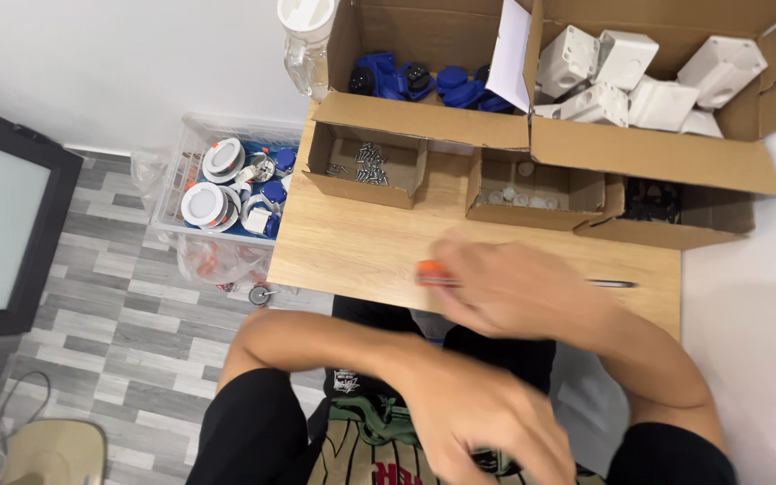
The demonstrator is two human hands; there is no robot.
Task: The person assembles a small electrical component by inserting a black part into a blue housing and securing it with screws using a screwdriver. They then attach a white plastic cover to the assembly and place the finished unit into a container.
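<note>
screwdriver with orange handle lies across the wooden table edge under the right hand, fingers closed around the grippy handle, light and stiff; left hand is blurred, its hold i cannot tell

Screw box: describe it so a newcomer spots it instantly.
Start at the wooden table; three small open cardboard boxes line its far edge. The screw box is the leftmost, nearest the plastic crate on the floor. It alone holds loose silver screws.
</note>
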